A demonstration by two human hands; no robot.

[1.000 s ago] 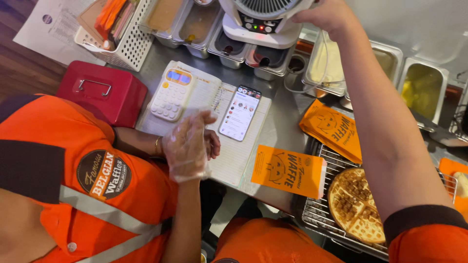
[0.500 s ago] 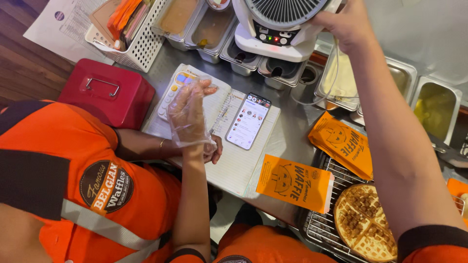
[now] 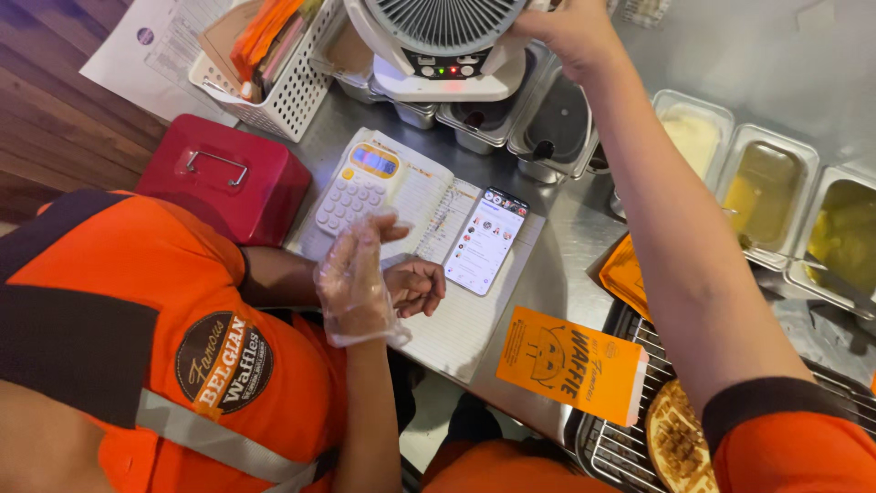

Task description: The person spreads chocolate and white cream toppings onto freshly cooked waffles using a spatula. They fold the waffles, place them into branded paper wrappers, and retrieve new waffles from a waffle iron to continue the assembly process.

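Inspecting the counter from above, I record the following.

1. Right hand point(image 3: 573, 36), at 1 o'clock: it lies against the right edge of the white fan point(image 3: 443, 41). The fingers curl round the housing, but their tips run off the top of the frame. I cannot tell whether they are clamped or only resting.
2. Left hand point(image 3: 354, 274), near centre, in a loose clear plastic glove: fingers straight and together, holding nothing. It hovers over the lower edge of the calculator point(image 3: 356, 187), which lies on an open notebook point(image 3: 429, 201).
3. Fan position, 12 o'clock: its base appears perched across the rims of the steel pans point(image 3: 557, 119), with small lights lit on the front panel.
4. Handling judgement: the fan looks like light, stiff, smooth moulded plastic, top-heavy on a narrow base. The grille would likely flex and should not be taken. The housing rim or the base is the sound hold. A tilt could put it into the open pans.
5. Surroundings: a phone point(image 3: 486, 240) just right of the calculator; a co-worker's hand point(image 3: 415, 285), bare and loosely curled, touching the notebook; a red cash box point(image 3: 224, 183) at 10 o'clock; an orange paper sleeve point(image 3: 570, 363) and a waffle point(image 3: 680, 443) on a wire rack point(image 3: 620, 447) at 5 o'clock.
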